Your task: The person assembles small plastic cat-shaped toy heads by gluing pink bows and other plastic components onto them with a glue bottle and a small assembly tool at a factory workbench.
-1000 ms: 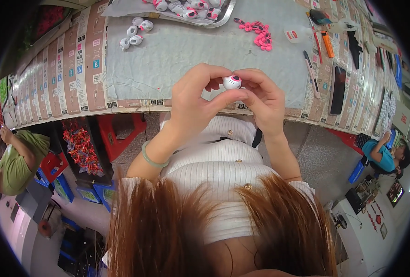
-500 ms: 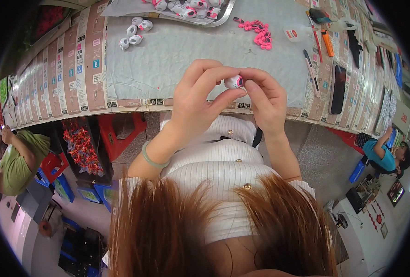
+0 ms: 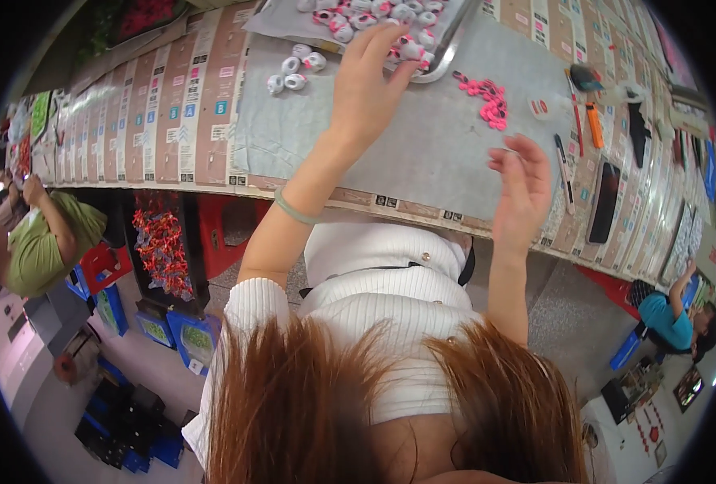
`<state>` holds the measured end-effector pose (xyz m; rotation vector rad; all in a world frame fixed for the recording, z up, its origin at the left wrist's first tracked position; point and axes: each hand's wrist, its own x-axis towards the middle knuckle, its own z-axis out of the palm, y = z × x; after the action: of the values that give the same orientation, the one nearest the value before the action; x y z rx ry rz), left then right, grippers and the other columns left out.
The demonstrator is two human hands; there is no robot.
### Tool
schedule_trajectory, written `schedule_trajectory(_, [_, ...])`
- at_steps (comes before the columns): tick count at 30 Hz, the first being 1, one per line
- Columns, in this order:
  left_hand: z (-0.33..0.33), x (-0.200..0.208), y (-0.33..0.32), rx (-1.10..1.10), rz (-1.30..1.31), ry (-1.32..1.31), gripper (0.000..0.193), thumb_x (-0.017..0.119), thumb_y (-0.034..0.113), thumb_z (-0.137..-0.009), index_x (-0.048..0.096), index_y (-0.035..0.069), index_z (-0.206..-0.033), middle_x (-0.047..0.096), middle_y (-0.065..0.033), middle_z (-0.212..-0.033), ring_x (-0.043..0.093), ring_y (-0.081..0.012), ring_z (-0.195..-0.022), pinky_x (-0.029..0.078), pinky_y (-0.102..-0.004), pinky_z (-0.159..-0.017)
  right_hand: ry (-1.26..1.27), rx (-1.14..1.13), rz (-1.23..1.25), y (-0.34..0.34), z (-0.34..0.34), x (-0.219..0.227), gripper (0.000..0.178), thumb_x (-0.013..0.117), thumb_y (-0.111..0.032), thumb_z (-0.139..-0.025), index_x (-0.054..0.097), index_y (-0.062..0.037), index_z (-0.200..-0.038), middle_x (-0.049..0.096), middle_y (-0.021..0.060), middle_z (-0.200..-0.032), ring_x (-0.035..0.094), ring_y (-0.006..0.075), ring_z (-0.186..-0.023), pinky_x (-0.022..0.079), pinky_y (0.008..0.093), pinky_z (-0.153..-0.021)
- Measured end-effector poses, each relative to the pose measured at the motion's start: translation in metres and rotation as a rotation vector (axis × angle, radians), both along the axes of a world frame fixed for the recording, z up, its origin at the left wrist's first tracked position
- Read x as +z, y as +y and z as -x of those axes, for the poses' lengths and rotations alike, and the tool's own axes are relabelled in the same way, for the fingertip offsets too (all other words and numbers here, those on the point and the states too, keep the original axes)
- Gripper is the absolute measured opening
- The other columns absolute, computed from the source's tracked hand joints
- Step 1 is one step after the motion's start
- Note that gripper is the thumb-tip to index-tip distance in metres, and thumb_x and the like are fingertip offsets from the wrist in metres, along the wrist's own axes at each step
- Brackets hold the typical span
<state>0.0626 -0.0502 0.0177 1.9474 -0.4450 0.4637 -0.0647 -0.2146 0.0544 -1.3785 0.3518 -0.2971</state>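
The left hand [image 3: 374, 87] hangs over the tray [image 3: 446, 64], thumb and fingers parted at the beads [image 3: 342, 32] lying in it; whether it grips one, I cannot tell. The right hand [image 3: 523, 181] is loosely curled, seemingly empty, near the pink pieces [image 3: 495, 109]. Best to handle beads lightly by their white sides, nudging no neighbours.

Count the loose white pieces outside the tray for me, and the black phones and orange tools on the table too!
Loose white pieces: 5
Black phone: 1
Orange tool: 1
Total: 7
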Motion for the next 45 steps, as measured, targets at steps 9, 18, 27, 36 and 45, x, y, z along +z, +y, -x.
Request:
schedule_trajectory(9, [-0.002, -0.031, 0.072, 0.436, -0.443, -0.050, 0.043, 0.068, 0.024, -0.067, 0.050, 0.009, -0.103, 0.048, -0.0110, -0.105, 0.042, -0.0294, -0.100, 0.029, -0.0458, -0.086, -0.062, -0.423, 0.257, -0.072, -0.009, -0.026, 0.031, 0.054, -0.001, -0.079, 0.043, -0.0005, -0.108, 0.047, 0.0057, -0.100, 0.048, 0.0106, -0.086, 0.042, 0.0243, -0.071])
schedule_trajectory(18, [0.029, -0.027, 0.033, -0.028, -0.331, 0.090, 0.033, 0.068, 0.013, -0.064, 0.051, 0.007, -0.092, 0.049, -0.0098, -0.103, 0.046, -0.0276, -0.095, 0.030, -0.0444, -0.089, -0.052, -0.445, 0.427, -0.088, -0.025, -0.046, 0.044, 0.060, -0.005, -0.075, 0.037, 0.0003, -0.112, 0.043, 0.0105, -0.107, 0.044, 0.0153, -0.096, 0.040, 0.0270, -0.079])
schedule_trajectory(27, [0.039, -0.026, 0.023, -0.172, -0.294, 0.147, 0.032, 0.068, 0.015, -0.065, 0.051, 0.010, -0.092, 0.048, -0.0095, -0.107, 0.043, -0.0305, -0.103, 0.025, -0.0505, -0.095, 0.029, -0.307, 0.609, -0.099, -0.064, -0.060, 0.070, 0.072, -0.018, -0.066, 0.032, 0.0020, -0.120, 0.041, 0.0179, -0.115, 0.041, 0.0245, -0.108, 0.036, 0.0355, -0.089])
schedule_trajectory(36, [0.045, -0.010, 0.015, -0.090, -0.546, 0.019, 0.027, 0.068, 0.016, -0.063, 0.061, 0.012, -0.089, 0.052, -0.0071, -0.098, 0.045, -0.0226, -0.095, 0.027, -0.0392, -0.084, 0.035, -0.219, 0.569, -0.096, -0.074, -0.055, 0.030, 0.064, -0.016, -0.075, 0.053, 0.0020, -0.096, 0.059, 0.0035, -0.079, 0.055, 0.0096, -0.075, 0.043, 0.0244, -0.070])
schedule_trajectory(45, [0.075, 0.024, 0.000, -0.315, 0.693, 0.680, 0.026, 0.060, -0.002, -0.074, 0.054, 0.001, -0.099, 0.054, -0.0045, -0.092, 0.054, -0.0127, -0.081, 0.043, -0.0238, -0.069, -0.132, 0.010, -0.115, -0.038, -0.014, 0.013, 0.037, 0.054, -0.008, -0.080, 0.041, 0.0045, -0.112, 0.054, 0.0099, -0.101, 0.056, 0.0241, -0.087, 0.045, 0.0336, -0.074])
